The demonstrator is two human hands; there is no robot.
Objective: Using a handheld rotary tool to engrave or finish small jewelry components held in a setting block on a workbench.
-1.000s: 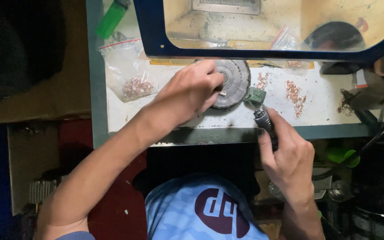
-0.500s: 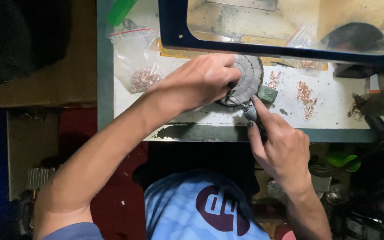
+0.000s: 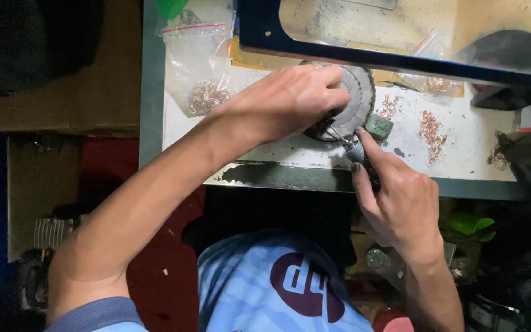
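The white table [image 3: 462, 154] carries a round grey disc [image 3: 354, 98] near its front edge. The left hand [image 3: 290, 101] lies curled over the disc, fingers closed on it. The right hand [image 3: 394, 197] grips a thin rotary tool [image 3: 357, 150], its long axis pointing up-left toward the disc, beside a green block [image 3: 378, 126].

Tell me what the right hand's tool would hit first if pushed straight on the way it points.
Likely the left hand: the thin tool in the right hand aims up-left at its fingers on the grey round pad. Depth is unclear.
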